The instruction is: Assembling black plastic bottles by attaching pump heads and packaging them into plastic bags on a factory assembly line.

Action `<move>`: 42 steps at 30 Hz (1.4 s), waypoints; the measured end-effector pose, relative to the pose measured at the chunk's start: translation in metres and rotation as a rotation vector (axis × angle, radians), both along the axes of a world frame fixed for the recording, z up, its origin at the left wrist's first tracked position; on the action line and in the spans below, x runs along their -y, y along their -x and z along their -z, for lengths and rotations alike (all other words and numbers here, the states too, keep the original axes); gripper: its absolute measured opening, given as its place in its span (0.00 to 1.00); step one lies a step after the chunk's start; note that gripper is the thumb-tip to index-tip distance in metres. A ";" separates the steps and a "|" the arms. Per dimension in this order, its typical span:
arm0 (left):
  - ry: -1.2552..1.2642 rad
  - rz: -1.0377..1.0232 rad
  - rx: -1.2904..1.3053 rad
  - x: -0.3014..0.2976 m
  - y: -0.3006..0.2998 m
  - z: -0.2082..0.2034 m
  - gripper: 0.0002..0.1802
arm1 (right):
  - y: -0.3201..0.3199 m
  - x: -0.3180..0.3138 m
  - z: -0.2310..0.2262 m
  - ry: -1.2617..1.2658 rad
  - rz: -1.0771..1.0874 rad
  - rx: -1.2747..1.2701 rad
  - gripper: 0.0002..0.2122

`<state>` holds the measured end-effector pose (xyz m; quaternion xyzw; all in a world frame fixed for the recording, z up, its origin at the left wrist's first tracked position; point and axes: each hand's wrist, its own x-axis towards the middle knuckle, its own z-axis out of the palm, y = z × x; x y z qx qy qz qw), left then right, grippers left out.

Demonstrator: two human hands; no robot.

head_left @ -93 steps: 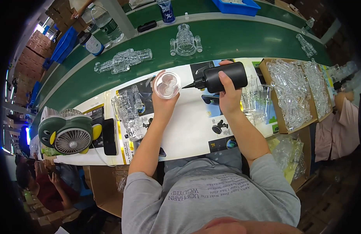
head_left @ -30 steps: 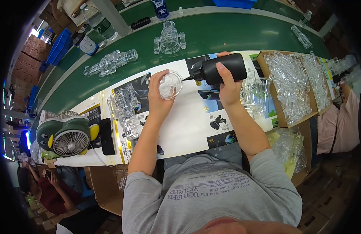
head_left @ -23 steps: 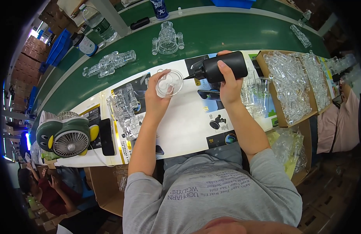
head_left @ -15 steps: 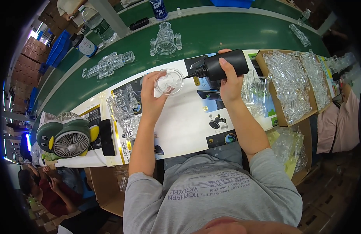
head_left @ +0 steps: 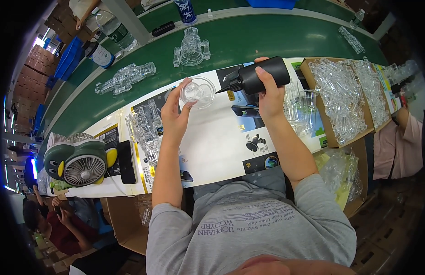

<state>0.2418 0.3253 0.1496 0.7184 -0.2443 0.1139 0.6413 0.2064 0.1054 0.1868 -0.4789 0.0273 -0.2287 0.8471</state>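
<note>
Between the thumb and fingers of my left hand (head_left: 174, 112) is a clear round plastic part (head_left: 204, 101), held up with its circular rim facing me. My right hand (head_left: 271, 94) grips a black squeeze bottle (head_left: 263, 76) lying on its side in the air. Its thin pointed nozzle (head_left: 224, 89) points left, at or very near the right rim of the clear part; I cannot tell whether they touch. Several clear plastic assemblies (head_left: 146, 133) lie just left of my left forearm. Clear cups (head_left: 308, 107) stand to the right of my right wrist.
Cardboard boxes of clear tubular parts (head_left: 336, 98) stand at the right. On the green surface sit a clear assembly (head_left: 191, 48) and another lying flat (head_left: 126, 79). A green fan (head_left: 81, 160) and a black phone (head_left: 126, 161) are at left. Other people work at both sides.
My left hand has shifted slightly left and turned the clear part a little. The bottle in my right hand has moved slightly left, its nozzle still by the rim.
</note>
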 end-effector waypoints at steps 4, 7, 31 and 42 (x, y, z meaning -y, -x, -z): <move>-0.039 0.007 0.057 0.000 -0.001 -0.002 0.27 | 0.000 0.001 0.001 0.001 -0.005 0.000 0.13; -0.085 -0.004 0.112 -0.003 -0.003 0.000 0.27 | 0.000 0.001 0.000 -0.026 -0.023 0.003 0.13; -0.117 0.009 0.037 -0.007 -0.002 0.002 0.23 | -0.002 0.003 0.001 -0.036 -0.014 0.007 0.13; 0.031 0.196 -0.086 -0.010 -0.003 0.004 0.21 | -0.004 0.006 -0.001 -0.155 -0.065 -0.066 0.12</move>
